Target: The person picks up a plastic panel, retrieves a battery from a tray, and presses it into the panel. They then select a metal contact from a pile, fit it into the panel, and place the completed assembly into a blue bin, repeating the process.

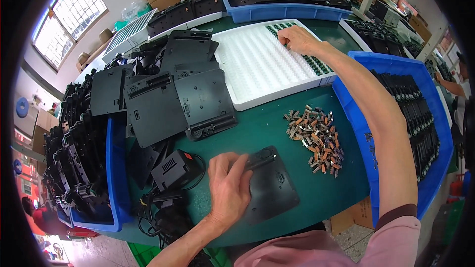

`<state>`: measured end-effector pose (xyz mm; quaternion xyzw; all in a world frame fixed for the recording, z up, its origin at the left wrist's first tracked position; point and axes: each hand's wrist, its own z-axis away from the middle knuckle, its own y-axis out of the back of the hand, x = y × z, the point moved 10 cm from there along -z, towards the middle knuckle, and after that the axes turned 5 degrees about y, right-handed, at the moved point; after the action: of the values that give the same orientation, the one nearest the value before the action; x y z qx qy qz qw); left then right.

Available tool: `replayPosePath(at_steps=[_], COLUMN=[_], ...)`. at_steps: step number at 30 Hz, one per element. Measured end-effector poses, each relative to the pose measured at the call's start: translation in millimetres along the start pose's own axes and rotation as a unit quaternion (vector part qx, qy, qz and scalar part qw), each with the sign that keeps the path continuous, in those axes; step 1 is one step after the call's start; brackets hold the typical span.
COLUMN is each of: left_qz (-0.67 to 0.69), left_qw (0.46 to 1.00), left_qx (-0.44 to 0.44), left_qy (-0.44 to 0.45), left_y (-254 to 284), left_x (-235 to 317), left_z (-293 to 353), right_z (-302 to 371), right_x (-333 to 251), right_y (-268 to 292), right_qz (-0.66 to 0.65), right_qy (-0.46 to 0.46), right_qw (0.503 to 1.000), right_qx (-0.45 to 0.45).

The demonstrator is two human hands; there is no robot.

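On the green table in front of me lies a flat black plastic panel (271, 192), with a long raised strip along its far edge. My left hand (228, 185) is closed on the left side of that panel, near the strip. My right hand (298, 40) reaches far out over a white foam tray (238, 104). Its fingers are bent in a pinch at the rows of small green parts (316, 64) there, and they hide whatever is between them. A pile of small metal-and-brown switch-like components (320, 141) lies to the right of the panel.
More black panels (156, 110) are stacked at the left, beside a blue bin (115, 178) full of black parts. A black power box (175, 169) with cables sits near them. Another blue bin (357, 99) stands under my right arm; a blue tray (287, 13) is at the back.
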<state>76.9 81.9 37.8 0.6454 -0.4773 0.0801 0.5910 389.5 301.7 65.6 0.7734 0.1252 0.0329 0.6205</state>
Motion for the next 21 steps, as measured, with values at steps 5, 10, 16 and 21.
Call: replayPosePath(at_steps=[5, 10, 16, 21], left_qz=[-0.006, -0.005, -0.009, -0.004], left_qw=[1.0, 1.0, 1.0, 0.999], left_qx=[-0.001, 0.0, 0.014, 0.02], left_qy=[0.006, 0.0, -0.017, -0.025], left_y=[2.0, -1.4, 1.6, -1.9], left_x=[-0.3, 2.5, 2.0, 1.5], left_z=[0.3, 0.6, 1.9, -3.1], right_z=[-1.4, 1.1, 12.9, 74.7], right_x=[-1.4, 15.9, -42.5, -133.9], right_y=[-4.4, 12.0, 40.4, 28.3], right_qz=[-0.022, -0.072, -0.116, -0.351], right_qy=[0.031, -0.022, 0.01, -0.025], right_qw=[0.999, 0.997, 0.991, 0.932], right_qx=[-0.009, 0.016, 0.058, -0.083])
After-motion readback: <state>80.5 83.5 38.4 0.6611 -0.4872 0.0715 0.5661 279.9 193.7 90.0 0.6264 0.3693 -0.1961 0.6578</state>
